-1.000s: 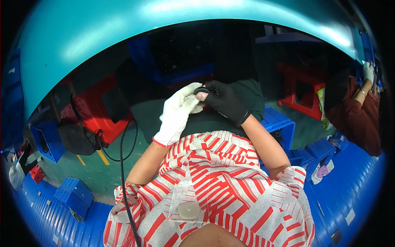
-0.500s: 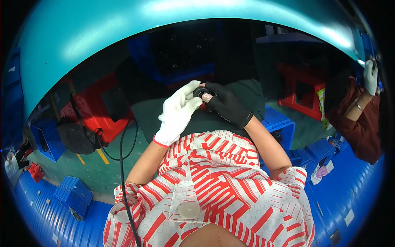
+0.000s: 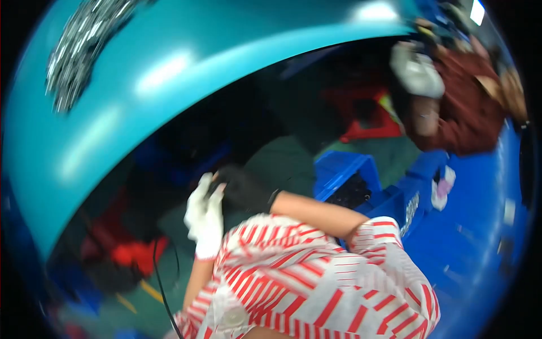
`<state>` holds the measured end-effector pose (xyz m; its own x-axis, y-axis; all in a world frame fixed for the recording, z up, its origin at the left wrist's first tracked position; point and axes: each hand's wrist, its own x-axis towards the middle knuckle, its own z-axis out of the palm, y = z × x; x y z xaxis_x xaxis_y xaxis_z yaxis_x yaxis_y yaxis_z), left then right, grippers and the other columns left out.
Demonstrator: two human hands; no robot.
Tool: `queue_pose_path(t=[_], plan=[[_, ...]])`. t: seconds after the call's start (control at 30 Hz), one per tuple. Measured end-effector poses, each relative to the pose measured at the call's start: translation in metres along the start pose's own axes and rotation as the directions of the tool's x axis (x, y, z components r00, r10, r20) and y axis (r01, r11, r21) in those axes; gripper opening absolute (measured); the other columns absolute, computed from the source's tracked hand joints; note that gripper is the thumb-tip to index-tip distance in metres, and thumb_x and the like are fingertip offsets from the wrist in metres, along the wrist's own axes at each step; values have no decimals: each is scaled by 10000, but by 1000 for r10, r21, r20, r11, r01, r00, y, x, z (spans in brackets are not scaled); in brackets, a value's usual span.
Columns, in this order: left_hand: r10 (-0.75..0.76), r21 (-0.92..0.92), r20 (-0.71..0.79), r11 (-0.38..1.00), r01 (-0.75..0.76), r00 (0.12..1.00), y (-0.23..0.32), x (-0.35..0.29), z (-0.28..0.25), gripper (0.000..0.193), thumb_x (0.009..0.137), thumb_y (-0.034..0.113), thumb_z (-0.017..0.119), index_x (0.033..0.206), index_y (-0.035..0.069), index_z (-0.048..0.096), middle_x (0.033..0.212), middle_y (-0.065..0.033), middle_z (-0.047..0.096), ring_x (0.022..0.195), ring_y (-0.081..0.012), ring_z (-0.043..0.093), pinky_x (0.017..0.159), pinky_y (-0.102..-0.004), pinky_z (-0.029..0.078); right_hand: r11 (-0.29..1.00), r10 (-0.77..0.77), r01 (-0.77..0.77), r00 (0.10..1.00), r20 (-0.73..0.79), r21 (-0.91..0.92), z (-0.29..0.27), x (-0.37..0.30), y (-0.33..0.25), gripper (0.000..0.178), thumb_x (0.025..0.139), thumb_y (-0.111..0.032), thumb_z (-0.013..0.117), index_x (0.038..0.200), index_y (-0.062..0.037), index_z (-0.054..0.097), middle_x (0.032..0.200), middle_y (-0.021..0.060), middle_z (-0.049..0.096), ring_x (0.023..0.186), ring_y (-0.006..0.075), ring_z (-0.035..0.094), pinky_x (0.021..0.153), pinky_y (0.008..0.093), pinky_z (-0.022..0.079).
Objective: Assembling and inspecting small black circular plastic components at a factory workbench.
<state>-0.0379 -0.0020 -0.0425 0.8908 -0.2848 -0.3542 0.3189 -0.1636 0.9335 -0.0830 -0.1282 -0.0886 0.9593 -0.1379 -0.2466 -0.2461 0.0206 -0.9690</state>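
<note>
My left hand [image 3: 204,217], in a white glove, is closed with fingers and thumb pinched together in front of my lap. Against it, from the right, comes my right hand [image 3: 244,187] in a black fingerless glove, its bare fingertips meeting the white ones. Between the fingertips sits a small black ring [image 3: 214,186], smeared by motion and mostly covered by the fingers. Both hands grip it above my lap, apart from the table.
A curved teal table [image 3: 107,135] arches ahead, bearing a heap of shiny metal pieces [image 3: 90,45]. Right of me stand a blue crate [image 3: 350,169] of dark parts and a red stool [image 3: 370,121]. A co-worker's white-gloved hand [image 3: 418,70] shows far right. A black cable [image 3: 160,282] hangs left.
The view has swung to the right and blurred, bringing the metal heap and more of the co-worker into sight. My hands stay together round the black ring, now lower and farther left in the picture.
</note>
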Motion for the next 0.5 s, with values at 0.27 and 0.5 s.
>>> queue_pose_path(t=[0.27, 0.5], plan=[[-291, -145, 509, 899, 414, 810, 2, 8, -13, 409, 904, 102, 538, 1280, -26, 443, 1025, -69, 593, 829, -128, 606, 666, -261, 543, 855, -62, 157, 977, 203, -495, -17, -1, -29, 168, 795, -171, 593, 930, -76, 623, 948, 134, 626, 870, 312, 619, 738, 376, 488], [-251, -210, 300, 924, 320, 920, -6, 5, 6, 410, 919, 103, 485, 1297, -41, 421, 1108, -137, 572, 953, -215, 603, 783, -359, 537, 847, -30, 82, 994, 107, -525, -11, 5, -24, 211, 825, -174, 552, 998, -62, 598, 977, 150, 609, 899, 313, 619, 766, 387, 495]])
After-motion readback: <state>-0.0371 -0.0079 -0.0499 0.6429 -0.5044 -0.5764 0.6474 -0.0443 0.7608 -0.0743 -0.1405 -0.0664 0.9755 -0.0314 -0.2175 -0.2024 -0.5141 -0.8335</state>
